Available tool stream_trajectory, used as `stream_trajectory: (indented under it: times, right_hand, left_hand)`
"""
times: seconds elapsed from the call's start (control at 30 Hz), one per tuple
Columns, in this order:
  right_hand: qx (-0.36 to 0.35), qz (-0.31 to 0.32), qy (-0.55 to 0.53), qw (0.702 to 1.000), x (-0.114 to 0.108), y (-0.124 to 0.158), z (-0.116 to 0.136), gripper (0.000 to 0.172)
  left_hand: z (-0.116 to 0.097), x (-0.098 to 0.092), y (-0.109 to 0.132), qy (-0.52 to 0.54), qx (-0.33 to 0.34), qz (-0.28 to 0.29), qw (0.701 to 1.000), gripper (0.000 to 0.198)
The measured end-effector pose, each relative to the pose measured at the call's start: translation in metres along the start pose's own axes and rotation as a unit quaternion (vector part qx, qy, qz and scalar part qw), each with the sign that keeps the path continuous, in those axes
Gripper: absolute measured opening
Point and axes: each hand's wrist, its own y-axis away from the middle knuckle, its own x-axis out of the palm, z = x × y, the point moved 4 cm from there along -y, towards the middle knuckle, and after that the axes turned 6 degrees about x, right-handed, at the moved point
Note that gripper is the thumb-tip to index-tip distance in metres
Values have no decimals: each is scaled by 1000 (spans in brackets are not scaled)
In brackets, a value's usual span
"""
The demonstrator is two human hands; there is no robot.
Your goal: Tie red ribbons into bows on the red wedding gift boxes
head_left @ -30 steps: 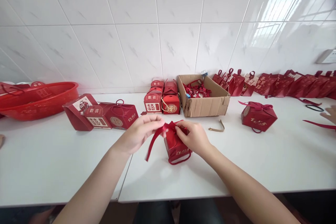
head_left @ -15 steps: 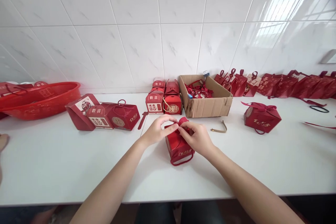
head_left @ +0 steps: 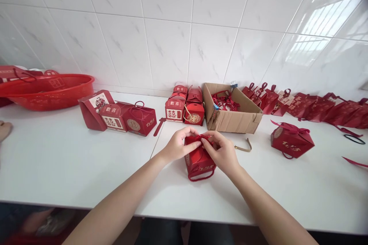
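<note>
In front of me on the white table stands a red gift box (head_left: 198, 166) with gold lettering and a looped cord handle hanging at its near side. Across its top runs a red ribbon (head_left: 199, 138), gathered in a bow or knot. My left hand (head_left: 184, 144) pinches the ribbon between thumb and fingers from the left. From the right, my right hand (head_left: 220, 149) pinches it too, its thumb close to the left thumb. Fingers hide part of the knot and the lid.
Behind stands a cardboard box (head_left: 238, 121) of red ribbons, beside stacked red boxes (head_left: 174, 110). More boxes (head_left: 115, 118) and a red basin (head_left: 57, 99) lie left. A ribbon-tied box (head_left: 291, 143), a tan strap (head_left: 244, 149) and a row of red bags (head_left: 322, 107) lie right. Another person's hand (head_left: 4, 130) shows far left.
The upright red ribbon loop at my right fingers has come down flatter against the box top. Both hands stay pinched there. The camera view has tilted and shifted slightly.
</note>
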Motion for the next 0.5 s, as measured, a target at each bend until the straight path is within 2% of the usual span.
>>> stream_trajectory:
  times: [0.27,0.4,0.5]
  right_hand:
    - [-6,28,13,1000,-1,0,7,18]
    - [-22,10,0,1000,-1,0,4,16]
    - [-37,-25,30,999,-3,1,1,17]
  left_hand:
    - [1,-3,-1,-15,8,-63,998,10]
    - [0,-7,-1,-15,-29,-69,997,11]
    - [-3,-7,0,-17,-34,-62,997,10]
